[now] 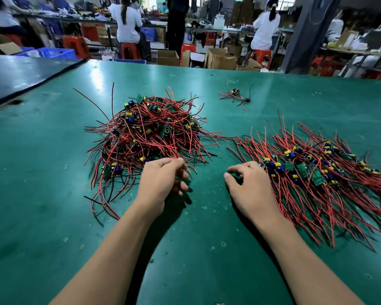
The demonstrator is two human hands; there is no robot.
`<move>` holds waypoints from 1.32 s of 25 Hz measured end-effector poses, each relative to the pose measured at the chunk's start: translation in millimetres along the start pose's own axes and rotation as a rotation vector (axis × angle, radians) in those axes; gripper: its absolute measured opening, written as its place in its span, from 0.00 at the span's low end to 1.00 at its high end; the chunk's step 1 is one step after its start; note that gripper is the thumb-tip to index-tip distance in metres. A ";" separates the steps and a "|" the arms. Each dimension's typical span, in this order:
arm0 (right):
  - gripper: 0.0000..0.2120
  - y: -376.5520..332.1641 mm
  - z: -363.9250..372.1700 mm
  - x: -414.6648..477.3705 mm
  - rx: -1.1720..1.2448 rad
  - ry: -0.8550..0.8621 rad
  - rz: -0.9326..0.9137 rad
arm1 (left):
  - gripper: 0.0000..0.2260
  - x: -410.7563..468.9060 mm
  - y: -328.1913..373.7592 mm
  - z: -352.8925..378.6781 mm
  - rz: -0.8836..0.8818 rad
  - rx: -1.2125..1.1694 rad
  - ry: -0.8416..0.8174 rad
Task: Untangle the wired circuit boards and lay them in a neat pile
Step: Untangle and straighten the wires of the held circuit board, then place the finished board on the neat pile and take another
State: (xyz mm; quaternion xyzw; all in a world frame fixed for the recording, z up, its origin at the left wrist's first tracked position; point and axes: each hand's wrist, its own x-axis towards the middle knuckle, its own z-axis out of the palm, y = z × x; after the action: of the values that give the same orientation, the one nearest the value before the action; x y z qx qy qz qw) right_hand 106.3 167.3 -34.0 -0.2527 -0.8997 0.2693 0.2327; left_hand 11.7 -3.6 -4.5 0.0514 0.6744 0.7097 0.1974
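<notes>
Fingers point(184, 175) of the left hand point(163, 181) are curled inward, the thumb tip lying against red wires at the near edge of the tangled heap point(150, 133). Something dark sits under the curled fingers, possibly a board or only shadow, so I cannot tell whether this hand holds anything. The right hand point(249, 188) rests close by on the table point(53, 172), apart from the left, with fingers loosely bent and a gap between thumb and forefinger. Nothing shows in its grasp. Its far side lies just beside the left edge of the laid-out pile point(312, 179).

That pile spreads to the right: small green circuit boards point(317, 177) with yellow and blue parts run in a rough band, their red wires fanning away and toward the person. The tangled heap, in front of the left hand, is a mound of the same boards with red and black wires sticking out on all sides. A few wire ends from the two groups nearly meet between them. Farther back, well apart from both, lies a small cluster point(235, 96) of a few wired boards.

The table top is green and scuffed; a dark sheet point(20, 73) covers its far left corner. Beyond it, people in white tops point(128, 20) sit on red stools point(130, 50) at long benches, with cardboard boxes point(220, 59) and blue crates point(57, 53) on the floor.
</notes>
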 end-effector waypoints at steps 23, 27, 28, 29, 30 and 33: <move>0.12 -26.3 -22.4 -1.8 1.193 -0.274 0.101 | 0.04 -31.9 -3.6 22.8 -0.200 -0.082 -0.827; 0.14 -22.7 -33.5 1.3 1.364 -0.349 0.236 | 0.08 -24.1 0.3 28.9 -0.269 -0.321 -0.522; 0.15 -22.4 -34.1 1.5 1.373 -0.372 0.265 | 0.09 -21.9 2.0 28.0 -0.268 -0.394 -0.466; 0.15 -22.6 -34.2 2.0 1.379 -0.378 0.288 | 0.09 -19.9 3.1 26.2 -0.262 -0.470 -0.420; 0.15 -23.2 -34.0 2.5 1.389 -0.369 0.307 | 0.09 -18.2 4.3 24.2 -0.254 -0.541 -0.374; 0.15 -24.9 -34.8 4.4 1.476 -0.317 0.341 | 0.08 -15.7 5.4 18.8 -0.221 -0.654 -0.263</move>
State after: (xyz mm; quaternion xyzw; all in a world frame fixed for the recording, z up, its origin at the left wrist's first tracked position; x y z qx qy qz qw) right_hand 114.1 164.5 8.2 -0.1257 -0.4586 0.8642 0.1644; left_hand 31.4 8.4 5.4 0.0032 0.3823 0.8493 0.3640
